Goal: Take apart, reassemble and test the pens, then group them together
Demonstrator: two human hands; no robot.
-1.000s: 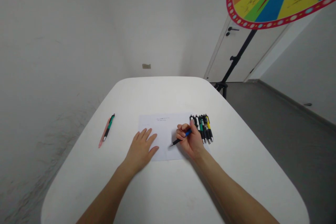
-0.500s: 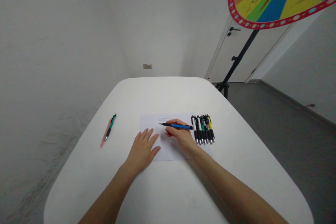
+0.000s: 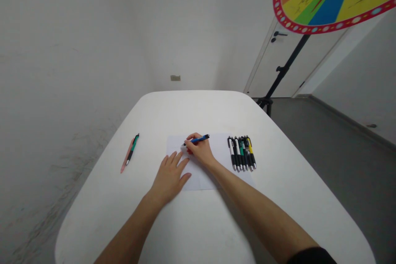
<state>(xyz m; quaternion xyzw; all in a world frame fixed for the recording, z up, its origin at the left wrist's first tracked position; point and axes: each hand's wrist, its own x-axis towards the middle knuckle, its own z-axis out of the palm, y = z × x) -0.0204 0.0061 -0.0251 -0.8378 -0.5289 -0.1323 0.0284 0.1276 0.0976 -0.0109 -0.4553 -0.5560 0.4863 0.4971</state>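
Observation:
A white sheet of paper point(image 3: 221, 146) lies on the white table point(image 3: 198, 111). My left hand point(image 3: 170, 177) rests flat with fingers spread over the sheet's left part. Pinched in the fingers of my right hand point(image 3: 201, 152) is a blue pen point(image 3: 199, 139) with a black end. The pen slants, its tip low over the paper just above my left fingertips; whether the tip touches cannot be seen. My right hand hides the writing on the upper part of the sheet.
Right of my right hand, several pens point(image 3: 241, 154) lie side by side, partly over the paper's edge. At the left lie a green and black pen point(image 3: 133, 148) and a pink strip point(image 3: 126, 161). A colourful wheel point(image 3: 321, 6) on a black stand point(image 3: 287, 66) rises beyond the table's right side.
My right hand has moved left with the pen, which now tilts with its back end raised. My left hand stays in place on the paper. The view has shifted slightly.

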